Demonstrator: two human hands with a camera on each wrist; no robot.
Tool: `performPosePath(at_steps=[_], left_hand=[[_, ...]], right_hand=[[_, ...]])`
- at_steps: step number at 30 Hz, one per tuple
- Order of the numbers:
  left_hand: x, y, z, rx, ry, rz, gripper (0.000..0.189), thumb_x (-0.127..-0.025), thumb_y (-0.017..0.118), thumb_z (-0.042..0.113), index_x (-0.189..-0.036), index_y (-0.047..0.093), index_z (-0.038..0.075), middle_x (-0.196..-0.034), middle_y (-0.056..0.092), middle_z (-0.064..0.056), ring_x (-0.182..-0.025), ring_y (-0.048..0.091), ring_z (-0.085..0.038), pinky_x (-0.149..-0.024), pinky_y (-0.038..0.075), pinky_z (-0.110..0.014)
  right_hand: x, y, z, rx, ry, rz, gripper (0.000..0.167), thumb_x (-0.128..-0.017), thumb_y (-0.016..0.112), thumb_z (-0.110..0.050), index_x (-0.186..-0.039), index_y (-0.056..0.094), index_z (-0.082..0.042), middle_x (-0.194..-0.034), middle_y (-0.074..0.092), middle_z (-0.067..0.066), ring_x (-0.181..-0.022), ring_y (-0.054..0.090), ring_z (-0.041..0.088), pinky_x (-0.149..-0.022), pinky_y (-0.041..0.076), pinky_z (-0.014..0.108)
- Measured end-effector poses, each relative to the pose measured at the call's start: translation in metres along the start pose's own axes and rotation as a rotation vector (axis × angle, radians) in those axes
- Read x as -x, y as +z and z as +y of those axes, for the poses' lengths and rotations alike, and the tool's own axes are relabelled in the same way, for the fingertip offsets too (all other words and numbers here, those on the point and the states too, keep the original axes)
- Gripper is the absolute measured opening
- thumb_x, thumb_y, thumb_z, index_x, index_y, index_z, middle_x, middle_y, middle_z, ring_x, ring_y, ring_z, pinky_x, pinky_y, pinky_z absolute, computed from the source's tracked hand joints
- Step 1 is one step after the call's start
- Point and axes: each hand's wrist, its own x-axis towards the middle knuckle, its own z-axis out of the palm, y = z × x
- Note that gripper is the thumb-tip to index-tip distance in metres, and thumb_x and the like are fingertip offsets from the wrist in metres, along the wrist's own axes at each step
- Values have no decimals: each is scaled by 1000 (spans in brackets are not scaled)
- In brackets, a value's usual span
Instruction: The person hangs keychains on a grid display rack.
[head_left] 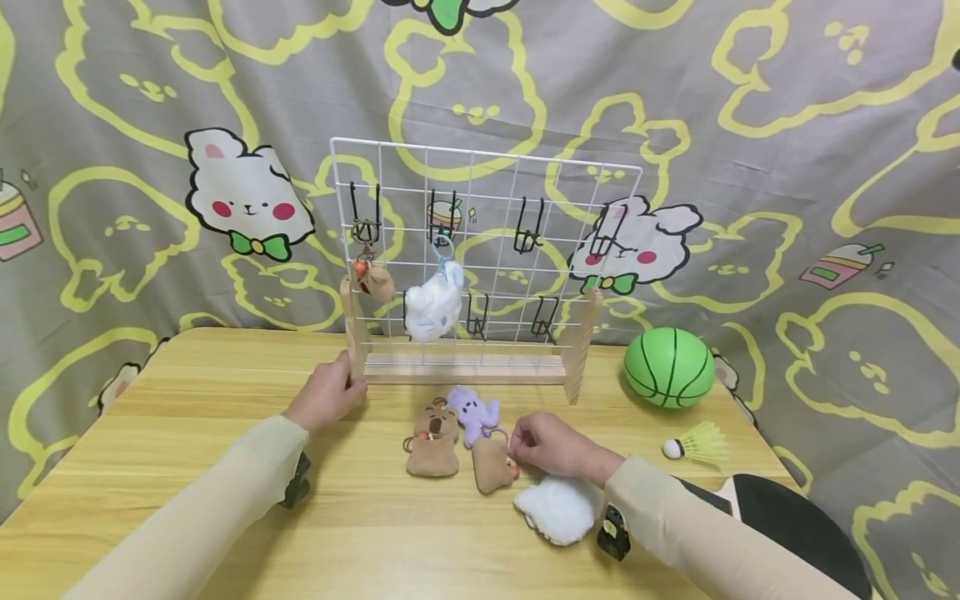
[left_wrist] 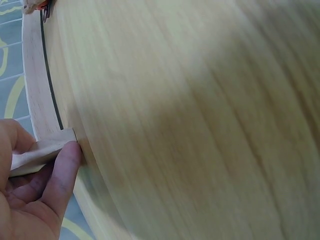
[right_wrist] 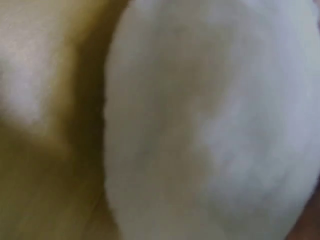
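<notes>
Pinches the rack (head_left: 354, 329) with outstretched left hand (head_left: 327, 392). Curls right hand (head_left: 555, 446) at a brown pouch (head_left: 492, 467), cannot tell if gripping it, over a wooden surface (head_left: 367, 533) before a patterned curtain (head_left: 315, 92).

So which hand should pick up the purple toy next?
Probably the right hand: it's nearer the purple toy, while the left hand grips the rack's wooden leg.

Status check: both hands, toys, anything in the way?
Left hand grips wooden rack foot. Right hand at rightmost brown toy, grip unclear. White toy crowds right wrist camera.
</notes>
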Motion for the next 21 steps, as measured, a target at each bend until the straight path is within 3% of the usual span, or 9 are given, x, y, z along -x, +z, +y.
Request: performPosePath(at_steps=[10, 16, 21], left_hand=[[0, 4, -3, -5, 17, 7, 40, -97, 53, 5, -131, 48, -16, -71, 53, -6, -57, 46, -14, -49, 39, -26], [-1, 4, -2, 8, 16, 8, 40, -98, 52, 6, -131, 48, -15, -71, 53, -6, -56, 46, -14, -48, 38, -27], [-1, 2, -1, 1, 8, 4, 39, -98, 52, 6, -130, 48, -15, -72, 55, -7, -56, 46, -14, -49, 39, -28]], right_hand=[[8, -5, 4, -37, -34, 43, 5, -97, 65, -5, -97, 68, -1, -87, 71, 6, -78, 61, 4, -74, 56, 19], [11, -9, 7, -61, -36, 51, 13, -96, 67, -2, -106, 72, 3, -93, 74, 9, -83, 64, 4, -77, 56, 17], [13, -12, 8, -112, -40, 10, 12, -98, 66, -4, -100, 75, 4, -87, 74, 12, -75, 63, 6, -69, 55, 19]])
